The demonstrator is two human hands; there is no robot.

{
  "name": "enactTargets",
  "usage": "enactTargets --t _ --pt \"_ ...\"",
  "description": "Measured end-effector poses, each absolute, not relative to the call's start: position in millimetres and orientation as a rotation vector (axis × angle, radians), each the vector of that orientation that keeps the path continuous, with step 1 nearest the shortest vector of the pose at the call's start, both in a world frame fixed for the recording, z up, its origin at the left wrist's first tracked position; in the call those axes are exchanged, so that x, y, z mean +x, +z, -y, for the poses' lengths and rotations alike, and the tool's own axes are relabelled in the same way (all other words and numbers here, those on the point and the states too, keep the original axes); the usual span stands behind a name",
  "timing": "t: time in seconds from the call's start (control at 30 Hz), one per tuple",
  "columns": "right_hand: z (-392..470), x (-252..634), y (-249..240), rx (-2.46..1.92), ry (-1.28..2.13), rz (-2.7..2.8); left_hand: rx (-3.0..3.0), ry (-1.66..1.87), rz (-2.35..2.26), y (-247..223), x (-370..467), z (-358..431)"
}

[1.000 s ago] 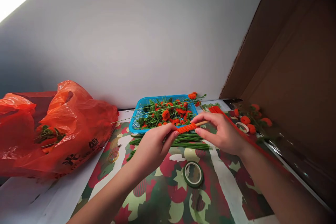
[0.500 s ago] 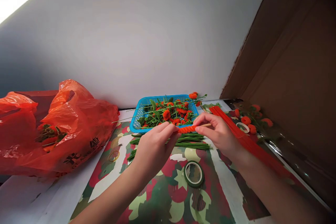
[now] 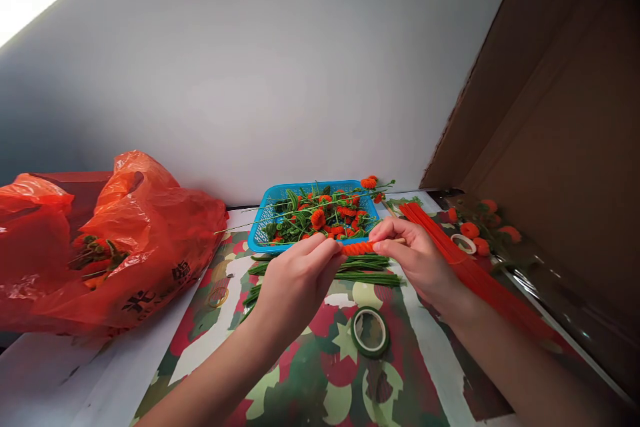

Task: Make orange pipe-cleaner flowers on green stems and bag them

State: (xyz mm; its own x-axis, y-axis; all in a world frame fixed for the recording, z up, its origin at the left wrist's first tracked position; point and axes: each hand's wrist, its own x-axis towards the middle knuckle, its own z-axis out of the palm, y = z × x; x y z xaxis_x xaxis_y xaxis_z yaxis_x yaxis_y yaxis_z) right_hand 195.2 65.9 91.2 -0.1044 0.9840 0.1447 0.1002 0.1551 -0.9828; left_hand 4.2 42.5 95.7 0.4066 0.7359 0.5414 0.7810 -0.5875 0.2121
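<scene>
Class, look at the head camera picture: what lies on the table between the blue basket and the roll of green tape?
In the head view, a bundle of green stems lies on the patterned cloth between the blue basket and the roll of green tape.

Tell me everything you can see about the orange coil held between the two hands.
The orange coil is a fuzzy, chenille-like strand wound in tight turns around a thin pale wooden stick, whose bare end pokes out to the right. It lies roughly level, above the patterned mat and in front of the blue basket. The left hand pinches its left end with its fingertips; the right hand grips the right end and the stick. Only a short middle stretch shows between them.
</scene>
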Motion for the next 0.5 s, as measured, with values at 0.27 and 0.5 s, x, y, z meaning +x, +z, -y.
enactTargets --t 0.27,0.5 --pt "-67.0 194.0 87.1 -1.077 1.127 1.389 -2.586 -0.965 1.406 95.4 2.1 -43.5" --pt "-66.3 201.7 92.0 -0.996 1.227 1.488 -2.681 -1.076 1.442 99.7 -2.2 -45.6"
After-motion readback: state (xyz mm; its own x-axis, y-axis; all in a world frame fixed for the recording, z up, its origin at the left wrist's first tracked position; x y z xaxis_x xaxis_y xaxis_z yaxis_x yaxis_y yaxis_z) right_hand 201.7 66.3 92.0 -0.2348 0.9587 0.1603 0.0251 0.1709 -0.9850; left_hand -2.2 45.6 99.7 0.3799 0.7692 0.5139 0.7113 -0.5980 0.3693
